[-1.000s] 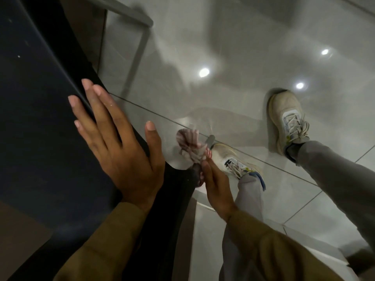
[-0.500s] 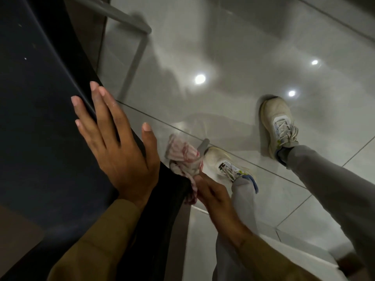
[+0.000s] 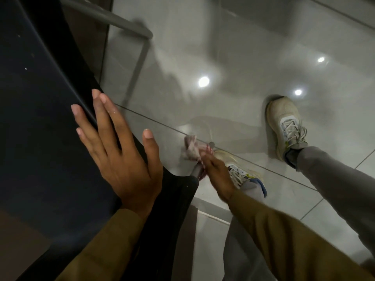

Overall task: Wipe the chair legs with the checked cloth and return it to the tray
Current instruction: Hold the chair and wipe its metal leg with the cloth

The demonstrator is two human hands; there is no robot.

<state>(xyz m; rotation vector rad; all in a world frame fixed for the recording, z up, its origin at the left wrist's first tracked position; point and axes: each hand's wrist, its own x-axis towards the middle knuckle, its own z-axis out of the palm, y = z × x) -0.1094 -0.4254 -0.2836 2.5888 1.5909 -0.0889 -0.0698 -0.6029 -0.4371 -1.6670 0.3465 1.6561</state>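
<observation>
I look down over a dark chair seat (image 3: 40, 138) that fills the left of the view. My left hand (image 3: 119, 151) lies flat on its curved edge, fingers spread. Below the seat, my right hand (image 3: 218, 173) grips the red-and-white checked cloth (image 3: 191, 148), bunched around a thin grey chair leg (image 3: 195, 171) near the floor. The leg's foot (image 3: 212, 143) shows just past the cloth. Most of the leg is hidden by the cloth and the seat. No tray is in view.
The floor is glossy grey tile (image 3: 223, 47) with ceiling-light reflections. My two pale sneakers stand close by, one (image 3: 237, 169) right beside the wiping hand, the other (image 3: 286, 124) further right. A second grey chair leg (image 3: 113, 19) runs across the top left.
My right hand has slid the cloth further down the leg toward the floor. The left hand stays pressed on the seat edge. The camera view has shifted slightly.
</observation>
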